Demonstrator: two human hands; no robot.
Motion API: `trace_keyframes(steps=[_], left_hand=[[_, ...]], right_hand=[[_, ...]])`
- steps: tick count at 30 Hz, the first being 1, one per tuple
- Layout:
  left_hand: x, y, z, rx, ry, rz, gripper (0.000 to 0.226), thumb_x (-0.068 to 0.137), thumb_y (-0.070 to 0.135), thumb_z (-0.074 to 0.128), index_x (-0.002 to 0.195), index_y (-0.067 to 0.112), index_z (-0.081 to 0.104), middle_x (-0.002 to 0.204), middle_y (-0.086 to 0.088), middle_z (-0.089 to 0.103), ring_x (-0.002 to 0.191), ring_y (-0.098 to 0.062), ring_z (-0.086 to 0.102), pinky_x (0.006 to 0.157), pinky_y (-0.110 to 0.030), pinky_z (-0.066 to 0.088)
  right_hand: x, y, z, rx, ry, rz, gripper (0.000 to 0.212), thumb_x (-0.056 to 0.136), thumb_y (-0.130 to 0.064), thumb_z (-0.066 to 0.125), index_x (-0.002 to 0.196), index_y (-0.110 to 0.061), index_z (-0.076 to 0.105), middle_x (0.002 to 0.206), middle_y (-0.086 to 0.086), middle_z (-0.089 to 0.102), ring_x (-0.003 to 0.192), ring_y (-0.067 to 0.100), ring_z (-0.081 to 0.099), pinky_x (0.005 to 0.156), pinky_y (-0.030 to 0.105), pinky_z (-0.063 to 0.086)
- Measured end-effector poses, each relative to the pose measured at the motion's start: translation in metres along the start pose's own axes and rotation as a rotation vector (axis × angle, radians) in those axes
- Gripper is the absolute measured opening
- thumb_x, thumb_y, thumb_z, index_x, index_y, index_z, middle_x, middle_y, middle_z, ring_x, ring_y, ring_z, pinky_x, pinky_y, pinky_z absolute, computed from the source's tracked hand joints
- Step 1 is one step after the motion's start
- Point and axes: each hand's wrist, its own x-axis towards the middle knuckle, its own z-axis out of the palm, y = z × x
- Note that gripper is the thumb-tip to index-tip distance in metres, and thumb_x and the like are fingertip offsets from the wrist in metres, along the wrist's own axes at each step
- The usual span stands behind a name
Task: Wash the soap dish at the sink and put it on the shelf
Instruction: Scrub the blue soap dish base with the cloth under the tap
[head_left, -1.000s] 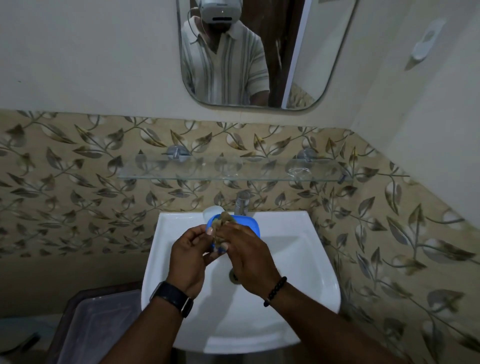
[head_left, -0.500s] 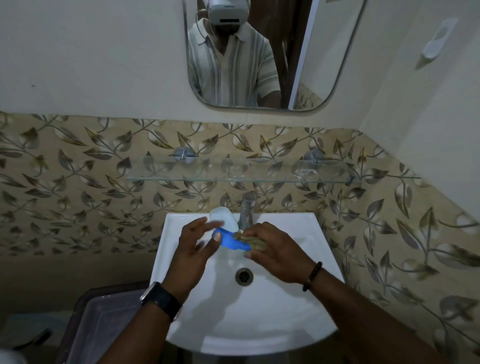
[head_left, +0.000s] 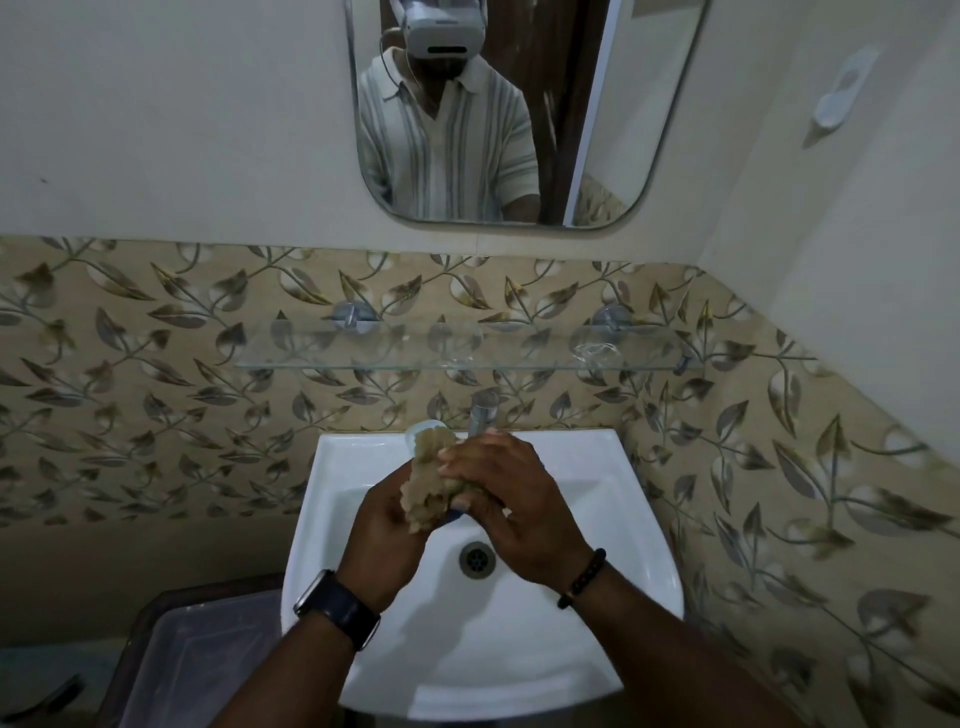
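Soap dish (head_left: 453, 514): only a blue sliver shows at mid-frame, buried under a tan scrubbing pad (head_left: 428, 480) above the sink (head_left: 597, 519) basin. The left hand (head_left: 384, 530) cups it from below while the right hand (head_left: 511, 499) presses the pad down, both closed around the bundle. Good scrubbing likely means working the pad into corners, then rinsing under the tap (head_left: 483, 413) behind. Further up, the glass shelf (head_left: 363, 353) awaits.
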Motion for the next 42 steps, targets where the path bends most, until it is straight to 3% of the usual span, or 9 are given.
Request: trace_keyframes(steps=[3, 6, 11, 15, 20, 24, 29, 34, 42], left_hand=[[-0.003, 0.000, 0.002, -0.113, 0.049, -0.043, 0.027, 0.082, 0.039, 0.073, 0.094, 0.014, 0.073, 0.095, -0.016, 0.072, 0.095, -0.037, 0.069, 0.080, -0.045, 0.063], [-0.005, 0.000, 0.007, -0.219, 0.106, -0.073, 0.035, 0.082, 0.042, 0.073, 0.088, 0.008, 0.069, 0.093, -0.025, 0.066, 0.090, -0.033, 0.067, 0.075, -0.040, 0.062], [-0.015, -0.003, 0.016, -0.416, 0.185, -0.074, 0.035, 0.090, 0.038, 0.071, 0.093, 0.003, 0.066, 0.098, -0.016, 0.073, 0.093, -0.030, 0.072, 0.080, -0.047, 0.062], [-0.021, -0.001, 0.031, -0.634, 0.284, -0.073, 0.016, 0.091, 0.026, 0.061, 0.090, 0.012, 0.066, 0.109, -0.012, 0.073, 0.104, -0.027, 0.071, 0.085, -0.045, 0.061], [-0.025, -0.001, 0.058, -0.438, 0.295, -0.034, 0.012, 0.094, 0.028, 0.059, 0.094, 0.023, 0.070, 0.100, -0.005, 0.076, 0.092, -0.016, 0.071, 0.077, -0.028, 0.058], [-0.030, -0.016, 0.047, -0.103, 0.097, 0.014, 0.018, 0.094, 0.038, 0.063, 0.103, 0.025, 0.073, 0.096, 0.000, 0.077, 0.081, -0.007, 0.066, 0.071, -0.018, 0.051], [-0.011, -0.007, 0.012, -0.322, -0.007, -0.169, 0.059, 0.093, 0.063, 0.051, 0.113, 0.013, 0.075, 0.111, -0.019, 0.075, 0.099, -0.031, 0.072, 0.080, -0.041, 0.059], [0.011, 0.008, -0.008, -0.217, -0.233, -0.327, 0.047, 0.087, 0.050, 0.071, 0.103, 0.006, 0.075, 0.105, -0.022, 0.075, 0.091, -0.031, 0.073, 0.076, -0.041, 0.061], [0.008, 0.006, 0.039, -0.714, 0.129, -0.374, 0.027, 0.086, 0.019, 0.063, 0.104, 0.000, 0.064, 0.109, -0.022, 0.075, 0.101, -0.034, 0.073, 0.080, -0.041, 0.062]], right_hand=[[-0.001, 0.007, -0.011, 0.000, 0.131, 0.138, 0.024, 0.100, -0.027, 0.051, 0.119, -0.021, 0.064, 0.124, -0.013, 0.064, 0.119, 0.013, 0.057, 0.100, 0.041, 0.047], [-0.008, 0.015, -0.015, 0.044, 0.249, 0.297, 0.017, 0.100, -0.031, 0.053, 0.114, -0.032, 0.060, 0.114, -0.026, 0.060, 0.109, 0.011, 0.059, 0.092, 0.034, 0.051], [-0.007, 0.002, -0.004, 0.533, 0.577, 0.749, 0.019, 0.094, -0.036, 0.060, 0.112, -0.030, 0.066, 0.105, -0.006, 0.073, 0.099, 0.004, 0.067, 0.084, 0.022, 0.055], [0.001, -0.016, 0.005, 0.864, 0.696, 0.910, 0.009, 0.098, -0.028, 0.059, 0.096, -0.025, 0.067, 0.081, -0.007, 0.069, 0.076, 0.011, 0.063, 0.068, 0.031, 0.055], [0.002, -0.029, 0.018, 1.164, 0.731, 1.130, 0.016, 0.100, -0.014, 0.059, 0.114, -0.009, 0.063, 0.104, 0.017, 0.074, 0.093, 0.032, 0.070, 0.076, 0.045, 0.059], [-0.007, -0.014, -0.001, 1.019, 0.649, 1.014, 0.019, 0.094, -0.016, 0.066, 0.112, -0.010, 0.067, 0.109, 0.015, 0.075, 0.102, 0.032, 0.070, 0.092, 0.054, 0.055], [-0.022, 0.010, -0.030, 0.745, 0.132, 0.761, 0.026, 0.089, -0.025, 0.074, 0.114, -0.020, 0.068, 0.115, 0.008, 0.074, 0.109, 0.023, 0.069, 0.092, 0.040, 0.058], [-0.019, 0.025, -0.048, 0.371, -0.112, 0.666, 0.029, 0.093, -0.038, 0.067, 0.119, -0.025, 0.065, 0.114, -0.004, 0.071, 0.109, 0.018, 0.067, 0.095, 0.050, 0.055], [-0.028, 0.022, -0.017, -0.216, 0.426, 0.603, 0.027, 0.100, -0.011, 0.055, 0.125, -0.010, 0.067, 0.118, 0.006, 0.068, 0.109, 0.023, 0.062, 0.094, 0.038, 0.053]])
